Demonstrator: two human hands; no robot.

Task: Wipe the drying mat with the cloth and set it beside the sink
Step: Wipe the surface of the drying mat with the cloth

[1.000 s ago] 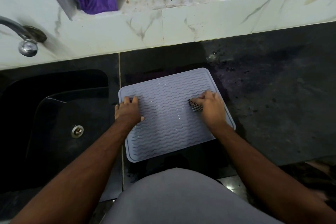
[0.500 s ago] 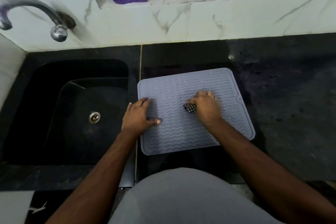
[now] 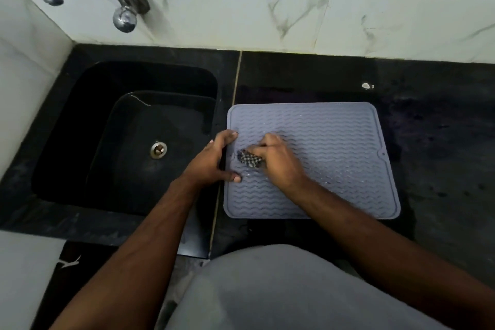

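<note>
The pale grey, wave-ribbed silicone drying mat [image 3: 321,158] is laid flat on the black stone counter [image 3: 442,142], its left edge just beside the black sink [image 3: 80,115]. A small, crumpled, black-and-white checked cloth [image 3: 249,159] is gripped in the curled fingers of the right hand [image 3: 276,161] and pressed onto the mat near its left edge. The left hand [image 3: 211,161] is spread over that edge, with fingertips and thumb resting on the mat.

Small glints are seen across the ribs, probably water. If the hold-down is relaxed, the mat could be dragged by the wiping stroke and slid over the sink rim. The far right side could be left unwiped, since little cloth is exposed.
</note>
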